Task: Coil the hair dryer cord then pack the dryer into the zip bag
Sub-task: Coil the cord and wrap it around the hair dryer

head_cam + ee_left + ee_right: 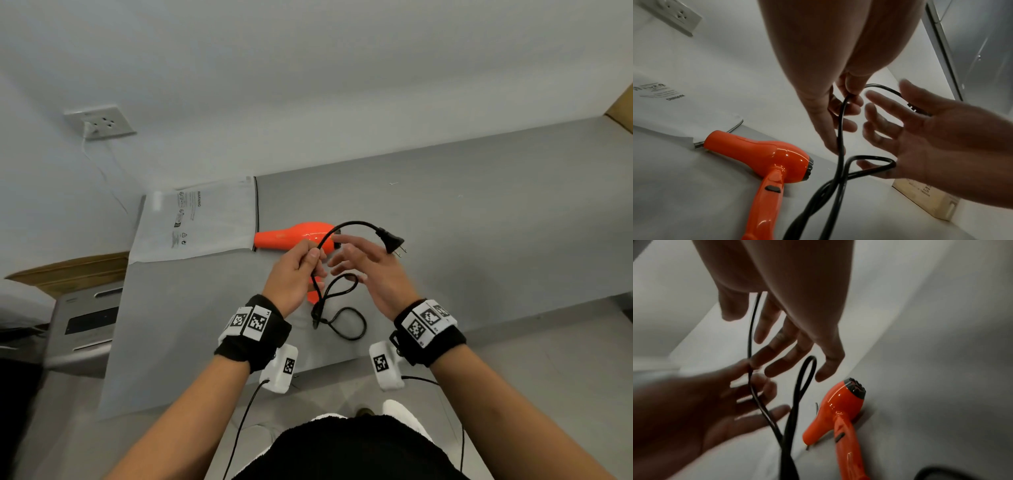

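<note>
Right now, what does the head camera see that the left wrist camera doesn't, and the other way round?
Only the head view shows the plug's prongs, both wrist bands with their markers, and the cord's loops lying on the table. Only the left wrist view shows the dryer's handle with its dark switch and a cardboard box. Both show the orange hair dryer, the zip bag, the wall socket, the left hand gripping the cord and the right hand open.
</note>
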Demonstrator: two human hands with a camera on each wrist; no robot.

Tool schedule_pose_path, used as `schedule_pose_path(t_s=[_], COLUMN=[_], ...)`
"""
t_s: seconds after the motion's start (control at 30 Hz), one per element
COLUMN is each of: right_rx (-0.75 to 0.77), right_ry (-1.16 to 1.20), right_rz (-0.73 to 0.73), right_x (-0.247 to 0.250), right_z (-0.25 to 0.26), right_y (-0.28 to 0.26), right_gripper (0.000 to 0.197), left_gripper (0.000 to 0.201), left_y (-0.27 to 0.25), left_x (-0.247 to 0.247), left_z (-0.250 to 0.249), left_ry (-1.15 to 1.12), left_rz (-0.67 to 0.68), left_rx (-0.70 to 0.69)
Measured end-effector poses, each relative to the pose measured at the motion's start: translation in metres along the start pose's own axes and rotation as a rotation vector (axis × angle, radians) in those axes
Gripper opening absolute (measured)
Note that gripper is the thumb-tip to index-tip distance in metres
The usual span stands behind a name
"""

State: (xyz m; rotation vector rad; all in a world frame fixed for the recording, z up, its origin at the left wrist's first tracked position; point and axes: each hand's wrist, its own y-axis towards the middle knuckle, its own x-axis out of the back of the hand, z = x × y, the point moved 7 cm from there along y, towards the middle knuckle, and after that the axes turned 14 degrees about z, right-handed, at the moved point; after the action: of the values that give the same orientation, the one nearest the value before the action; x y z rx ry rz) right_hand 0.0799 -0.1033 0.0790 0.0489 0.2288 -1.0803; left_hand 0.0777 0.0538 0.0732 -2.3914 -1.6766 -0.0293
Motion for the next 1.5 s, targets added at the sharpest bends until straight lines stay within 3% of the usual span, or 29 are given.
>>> schedule_pose_path(t_s=[0.13,0.27,0.43,0.53,0.67,0.77,0.97,1.13,1.23,1.37,1.5], right_rx=[-0.016,-0.014,-0.05,-0.057,-0.066,-0.049,-0.147,-0.243,-0.321,-0.384,-0.339], right_ry=[-0.307,-0.308,-0.323,-0.247,-0.051,0.025,0.104,0.199,0.11,-0.238,-0.37], right_rz=[0.009,-0.1,-0.09,-0.145,-0.215,-0.27,-0.485,-0.654,-0.553,-0.347,0.107], right_x=[-0.015,-0.005,-0.002,0.001,0.01,0.029,0.103,0.144,0.134,0.096,0.034], right_z=[-0.007,-0.006,-0.007,-0.002,0.008,0.02,0.008,-0.029,-0.052,-0.068,-0.074], right_y=[0.012,0.015,0.018,0.018,0.019,0.024,0.028,0.027,0.032,0.032,0.029], right_gripper=[0.019,0.024,0.022,0.023,0.017,0.014,0.02,0.015,0.014,0.026,0.054], left_gripper=[0.026,0.021,0.016,0.009,0.027,0.017,0.031,0.041,0.042,0.036,0.038], left_y=[0.0,-0.001,-0.004,-0.002,-0.001,-0.007,-0.011,-0.012,-0.01,-0.007,-0.007], left_x=[-0.009,-0.003,-0.011,-0.015,-0.027,-0.03,-0.01,-0.005,-0.013,-0.021,-0.014], left_z=[-0.002,0.005,0.016,0.02,0.056,0.077,0.08,0.064,0.051,0.037,0.038], left_ry=[0.079,0.159,0.248,0.327,0.511,0.572,0.366,0.099,0.05,0.053,-0.022], left_rz=[0.041,-0.011,0.059,0.013,0.055,0.04,-0.098,-0.123,-0.062,-0.027,-0.054], left_rx=[-0.026,-0.022,-0.011,-0.011,0.172,0.218,0.225,0.157,0.135,0.109,0.106])
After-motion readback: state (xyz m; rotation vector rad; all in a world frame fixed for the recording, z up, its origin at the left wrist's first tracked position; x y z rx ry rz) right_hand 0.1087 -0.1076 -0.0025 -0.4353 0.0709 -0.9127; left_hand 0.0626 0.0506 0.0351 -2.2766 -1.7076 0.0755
